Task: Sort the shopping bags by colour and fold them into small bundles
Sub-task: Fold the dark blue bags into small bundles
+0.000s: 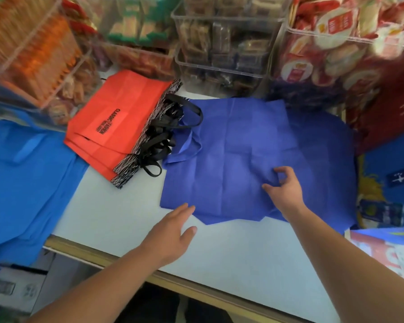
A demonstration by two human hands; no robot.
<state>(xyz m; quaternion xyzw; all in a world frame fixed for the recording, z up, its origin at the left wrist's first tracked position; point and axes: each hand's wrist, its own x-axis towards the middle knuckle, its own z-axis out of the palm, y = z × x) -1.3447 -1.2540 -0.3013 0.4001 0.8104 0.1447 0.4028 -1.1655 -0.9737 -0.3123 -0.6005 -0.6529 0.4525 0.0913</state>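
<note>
Head view, right hand (285,190) pinches violet bag (229,145), snack bins (222,74) blurred

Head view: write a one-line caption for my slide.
Right hand pinches the violet-blue bag spread on the table; open left hand at its near edge, beside stacked orange bags.

bare table front (231,257), snack bins (222,54) behind

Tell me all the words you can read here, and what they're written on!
"CLASSIC": black print on the top red bag.
"FASHION": beside it on the same bag; the smaller line next to it is too small to read.
Labels on the snack packets and white marks on the dark red bag: too blurred.
</note>
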